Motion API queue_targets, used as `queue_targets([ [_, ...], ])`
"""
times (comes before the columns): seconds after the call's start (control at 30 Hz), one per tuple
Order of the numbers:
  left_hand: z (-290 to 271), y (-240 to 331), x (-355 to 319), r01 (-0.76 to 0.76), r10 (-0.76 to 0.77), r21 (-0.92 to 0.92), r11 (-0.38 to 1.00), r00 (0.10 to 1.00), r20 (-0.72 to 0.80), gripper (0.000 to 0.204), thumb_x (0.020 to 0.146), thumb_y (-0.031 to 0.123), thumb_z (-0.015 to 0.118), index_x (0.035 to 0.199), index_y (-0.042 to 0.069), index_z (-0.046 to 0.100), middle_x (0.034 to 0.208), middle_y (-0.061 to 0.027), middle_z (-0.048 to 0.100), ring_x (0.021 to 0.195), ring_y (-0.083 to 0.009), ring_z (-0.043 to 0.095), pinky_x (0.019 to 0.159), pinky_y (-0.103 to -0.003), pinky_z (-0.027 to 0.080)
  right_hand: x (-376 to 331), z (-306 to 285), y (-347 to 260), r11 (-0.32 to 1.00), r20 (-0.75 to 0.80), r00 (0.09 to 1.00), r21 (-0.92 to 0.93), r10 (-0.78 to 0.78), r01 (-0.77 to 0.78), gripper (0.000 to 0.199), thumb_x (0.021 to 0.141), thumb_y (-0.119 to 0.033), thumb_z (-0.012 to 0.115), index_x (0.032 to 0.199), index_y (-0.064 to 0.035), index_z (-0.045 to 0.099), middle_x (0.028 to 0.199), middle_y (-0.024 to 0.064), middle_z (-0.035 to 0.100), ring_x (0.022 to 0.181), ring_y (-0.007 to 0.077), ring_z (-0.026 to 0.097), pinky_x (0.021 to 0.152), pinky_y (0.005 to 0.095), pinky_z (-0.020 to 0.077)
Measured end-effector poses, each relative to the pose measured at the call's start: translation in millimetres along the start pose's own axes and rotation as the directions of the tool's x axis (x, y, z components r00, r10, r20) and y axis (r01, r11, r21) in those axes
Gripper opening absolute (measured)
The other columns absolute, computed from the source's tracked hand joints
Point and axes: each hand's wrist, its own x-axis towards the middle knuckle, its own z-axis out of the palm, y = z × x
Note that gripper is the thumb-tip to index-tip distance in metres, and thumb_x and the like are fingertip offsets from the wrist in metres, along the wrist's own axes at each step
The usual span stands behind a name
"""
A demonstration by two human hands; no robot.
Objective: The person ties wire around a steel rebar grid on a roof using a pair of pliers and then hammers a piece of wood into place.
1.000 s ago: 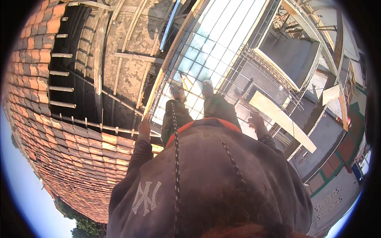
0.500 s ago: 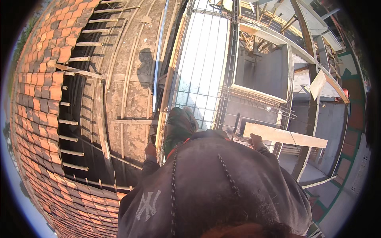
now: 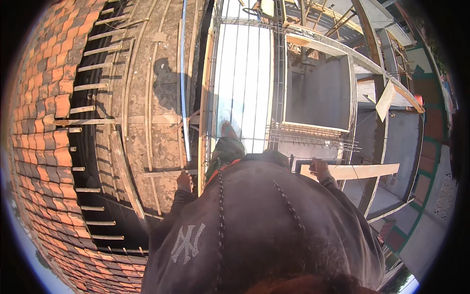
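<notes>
My right hand (image 3: 320,168) grips the near end of a pale wooden plank (image 3: 362,171) that sticks out level to the right over an open drop. My left hand (image 3: 184,181) hangs at my side with its fingers curled; nothing shows in it. It is beside an upright timber form board (image 3: 202,127) at the edge of a bright slab (image 3: 244,83) laid with reinforcing bars. One of my feet (image 3: 228,131) stands on that slab. My dark sweatshirt hides my lower arms and other leg.
Left of the form board lies a rough roof deck (image 3: 147,98) with wooden battens and a blue pipe (image 3: 184,73), then orange roof tiles (image 3: 44,117). To the right is a grey concrete-walled shaft (image 3: 318,93) with rebar along its rim, and ground far below.
The view has swung so the slab now runs straight ahead. The plank in my right hand has gone from slanted to nearly level. My left hand stays low at my side.
</notes>
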Motion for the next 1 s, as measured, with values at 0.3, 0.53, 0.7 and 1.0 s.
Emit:
queue_targets([
  [0.3,96,336,-50,-0.558,0.572,0.162,0.814,0.818,-0.06,0.045,0.1,0.049,0.055,0.074,0.011,0.06,0.063,-0.0022,0.054,0.05,-0.0149,0.044,0.042,-0.034,0.031,16,80,-94,0.95,0.079,0.997,0.311,-0.004,-0.021,0.034,0.098,-0.037,0.065,0.119,-0.0109,0.066,0.089,0.0065,0.07,0.074,0.0185,0.066,0.063,0.0376,0.0549],
  [0.53,189,363,-19,-0.396,0.411,0.128,0.909,0.902,-0.129,0.045,0.101,0.049,0.052,0.076,0.013,0.058,0.062,-0.001,0.053,0.044,-0.0158,0.041,0.04,-0.035,0.03,91,65,-126,0.993,0.179,0.977,-0.042,0.113,-0.107,0.032,0.098,-0.034,0.066,0.116,-0.0077,0.067,0.085,0.008,0.07,0.08,0.0206,0.068,0.07,0.0367,0.0551],
  [0.7,187,320,45,-0.407,0.841,0.892,-0.194,0.4,0.365,0.039,0.103,0.043,0.051,0.091,0.008,0.065,0.067,-0.0032,0.059,0.052,-0.0199,0.056,0.045,-0.038,0.042,149,62,-308,0.969,0.206,0.973,0.201,0.102,-0.144,0.038,0.097,-0.033,0.069,0.122,-0.0044,0.067,0.087,0.0099,0.07,0.087,0.0212,0.069,0.075,0.0345,0.0555],
  [1.0,297,380,15,-0.471,0.638,0.744,0.474,0.766,0.08,0.028,0.1,0.029,0.048,0.09,0.01,0.065,0.078,-0.0123,0.074,0.076,-0.0344,0.072,0.072,-0.047,0.055,-143,-2,-835,-0.115,-0.009,-0.168,0.763,-0.986,0.636,0.049,0.104,-0.038,0.062,0.129,0.0036,0.059,0.118,0.0155,0.063,0.107,0.0247,0.06,0.099,0.0399,0.0452],
])
